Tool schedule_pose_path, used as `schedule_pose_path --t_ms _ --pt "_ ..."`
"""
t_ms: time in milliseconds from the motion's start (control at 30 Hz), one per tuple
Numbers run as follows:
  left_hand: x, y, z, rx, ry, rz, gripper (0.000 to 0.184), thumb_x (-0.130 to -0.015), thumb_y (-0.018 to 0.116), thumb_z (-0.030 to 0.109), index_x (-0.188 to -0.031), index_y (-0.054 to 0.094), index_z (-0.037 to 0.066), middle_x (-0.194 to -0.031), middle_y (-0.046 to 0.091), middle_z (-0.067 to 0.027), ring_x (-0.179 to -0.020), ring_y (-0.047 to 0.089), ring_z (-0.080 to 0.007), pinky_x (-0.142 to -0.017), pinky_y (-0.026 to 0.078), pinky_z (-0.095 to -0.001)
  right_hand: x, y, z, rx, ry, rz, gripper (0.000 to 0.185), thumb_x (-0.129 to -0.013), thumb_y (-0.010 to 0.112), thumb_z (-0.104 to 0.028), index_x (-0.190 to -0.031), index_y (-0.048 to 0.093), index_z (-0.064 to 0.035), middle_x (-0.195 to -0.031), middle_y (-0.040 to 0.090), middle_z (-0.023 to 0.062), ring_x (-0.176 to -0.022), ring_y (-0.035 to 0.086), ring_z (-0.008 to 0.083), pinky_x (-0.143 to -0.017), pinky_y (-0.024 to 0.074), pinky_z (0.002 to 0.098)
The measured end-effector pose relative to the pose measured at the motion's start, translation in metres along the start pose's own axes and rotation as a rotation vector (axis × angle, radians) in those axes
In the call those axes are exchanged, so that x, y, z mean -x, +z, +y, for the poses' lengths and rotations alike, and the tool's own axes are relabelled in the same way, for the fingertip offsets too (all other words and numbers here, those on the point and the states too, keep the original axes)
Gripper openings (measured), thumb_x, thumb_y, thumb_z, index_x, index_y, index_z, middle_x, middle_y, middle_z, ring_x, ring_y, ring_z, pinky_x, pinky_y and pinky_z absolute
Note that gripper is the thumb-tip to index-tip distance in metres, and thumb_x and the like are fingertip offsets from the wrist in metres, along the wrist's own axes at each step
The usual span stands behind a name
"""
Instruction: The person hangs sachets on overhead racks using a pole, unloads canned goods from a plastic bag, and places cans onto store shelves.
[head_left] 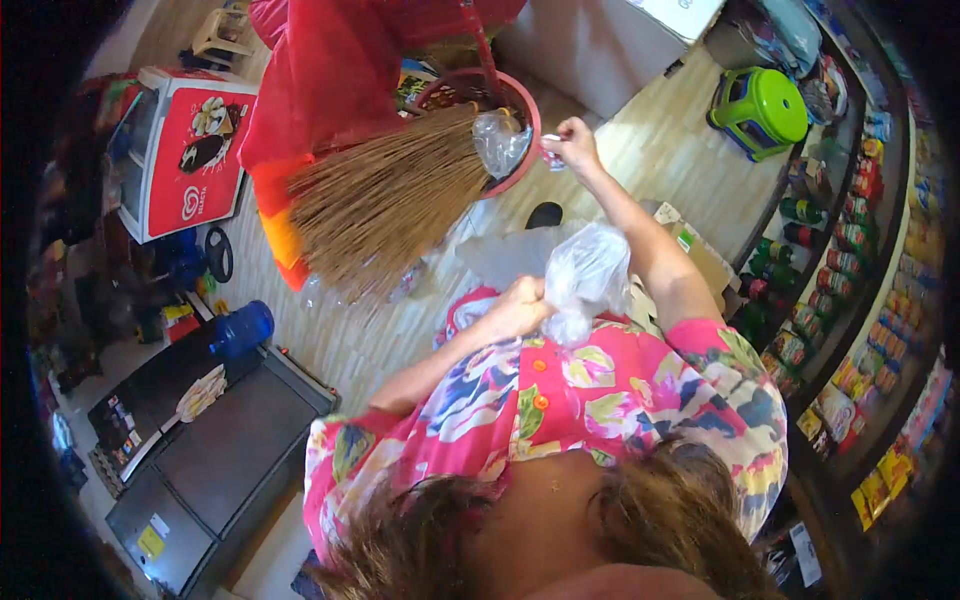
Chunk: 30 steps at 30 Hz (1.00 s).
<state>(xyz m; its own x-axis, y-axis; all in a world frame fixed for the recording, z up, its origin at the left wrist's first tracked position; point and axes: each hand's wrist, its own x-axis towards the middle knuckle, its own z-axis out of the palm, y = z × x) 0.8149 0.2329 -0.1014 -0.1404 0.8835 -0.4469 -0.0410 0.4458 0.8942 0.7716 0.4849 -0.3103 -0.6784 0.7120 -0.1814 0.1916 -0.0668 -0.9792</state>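
Note:
My left hand [522,306] is closed around the gathered part of a clear plastic bag [588,268], close to my chest. My right hand [575,146] reaches forward, its fingers pinched on a small red and white wrapper [552,152]. Just left of that hand is a red basket [528,105], with a clear plastic piece [500,143] at its rim. Beside the basket a stick broom [400,195] leans with its bristles fanned toward the lower left.
Red cloth [325,80] hangs behind the broom. A green stool [765,108] stands at upper right, shelves of goods [835,260] run along the right, and an open cardboard box [700,250] lies by my right arm. A red freezer [200,150] and blue bottle [245,325] are left.

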Motion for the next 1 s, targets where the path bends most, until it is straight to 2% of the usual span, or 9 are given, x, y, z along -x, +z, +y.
schedule_pose_path --t_ms 133,267,400,433,633,700,833,867,1000 --pt "0.024 -0.008 -0.011 0.076 -0.159 0.032 0.023 -0.081 0.058 0.025 -0.089 0.065 0.005 -0.069 0.064 -0.0067 -0.065 0.055 -0.0090 -0.059 0.045 -0.0316 -0.042 0.061 0.002 0.370 -0.246 0.221 0.032 -0.057 0.079 -0.013 -0.064 0.049 -0.0053 -0.073 0.052 0.0080 -0.069 0.054 0.0202 -0.062 0.0455 0.0351" --pt "0.030 -0.008 -0.061 0.267 -0.047 0.199 0.022 -0.084 0.057 0.025 -0.090 0.065 0.005 -0.072 0.064 -0.0059 -0.068 0.055 -0.0079 -0.062 0.046 -0.0300 -0.069 0.100 0.058 0.495 -0.281 0.119 0.017 -0.064 0.075 -0.011 -0.072 0.060 -0.0059 -0.081 0.053 0.0128 -0.078 0.055 0.0291 -0.068 0.0448 0.0391" --pt "0.030 -0.003 -0.075 0.405 -0.071 0.225 0.021 -0.085 0.057 0.022 -0.089 0.065 0.003 -0.074 0.065 -0.0059 -0.070 0.055 -0.0081 -0.063 0.046 -0.0293 -0.041 0.105 0.076 0.888 -0.415 -0.199 0.026 -0.081 0.056 -0.033 -0.086 0.067 -0.0095 -0.095 0.057 0.0128 -0.098 0.052 0.0320 -0.084 0.0377 0.0546" --pt "0.027 -0.006 -0.070 0.423 -0.088 0.229 0.020 -0.085 0.057 0.021 -0.088 0.065 0.003 -0.073 0.065 -0.0053 -0.069 0.055 -0.0080 -0.063 0.046 -0.0291 -0.043 0.102 0.065 0.944 -0.241 -0.410 0.033 -0.083 0.048 -0.036 -0.090 0.068 -0.0117 -0.102 0.058 0.0133 -0.108 0.047 0.0324 -0.087 0.0303 0.0630" --pt "0.016 -0.009 -0.047 0.408 -0.152 0.244 0.021 -0.084 0.057 0.021 -0.082 0.064 0.002 -0.069 0.061 -0.0014 -0.065 0.053 -0.0086 -0.060 0.045 -0.0292 -0.049 0.095 0.055 0.511 -0.015 -0.402 0.029 -0.074 0.053 -0.011 -0.102 0.060 -0.0084 -0.102 0.057 0.0195 -0.099 0.051 0.0373 -0.084 0.0421 0.0479" --pt "0.018 -0.021 -0.047 0.249 -0.239 0.161 0.022 -0.083 0.058 0.023 -0.081 0.064 0.002 -0.066 0.059 0.0001 -0.062 0.051 -0.0093 -0.057 0.044 -0.0296 -0.050 0.109 0.065 0.674 -0.361 -0.284 0.034 -0.070 0.055 -0.006 -0.104 0.055 -0.0037 -0.096 0.057 0.0215 -0.093 0.053 0.0398 -0.077 0.0459 0.0439" --pt "0.012 -0.013 -0.037 0.339 -0.210 0.234 0.017 -0.082 0.057 0.016 -0.086 0.064 0.002 -0.069 0.059 -0.0008 -0.063 0.052 -0.0086 -0.057 0.043 -0.0280 -0.036 0.104 0.027 1.054 -0.361 -0.367 0.031 -0.076 0.058 -0.018 -0.105 0.054 -0.0087 -0.109 0.052 0.0096 -0.106 0.043 0.0298 -0.083 0.0373 0.0481" --pt "0.010 -0.009 -0.042 0.385 -0.157 0.237 0.016 -0.082 0.056 0.013 -0.088 0.064 0.001 -0.073 0.061 -0.0015 -0.066 0.053 -0.0081 -0.060 0.044 -0.0270 -0.031 0.101 0.017 1.076 -0.318 -0.300 0.054 -0.064 0.073 -0.032 -0.109 0.054 -0.0102 -0.113 0.052 0.0072 -0.106 0.044 0.0277 -0.081 0.0361 0.0451" --pt "-0.007 0.001 -0.019 0.697 -0.163 0.214 0.016 -0.080 0.056 0.006 -0.092 0.065 -0.001 -0.086 0.064 -0.0016 -0.077 0.058 -0.0107 -0.069 0.046 -0.0263 -0.025 0.056 -0.008 0.755 -0.259 -0.211 0.082 -0.066 0.072 -0.042 -0.132 0.036 -0.0109 -0.131 0.040 0.0095 -0.122 0.034 0.0301 -0.090 0.0323 0.0508"
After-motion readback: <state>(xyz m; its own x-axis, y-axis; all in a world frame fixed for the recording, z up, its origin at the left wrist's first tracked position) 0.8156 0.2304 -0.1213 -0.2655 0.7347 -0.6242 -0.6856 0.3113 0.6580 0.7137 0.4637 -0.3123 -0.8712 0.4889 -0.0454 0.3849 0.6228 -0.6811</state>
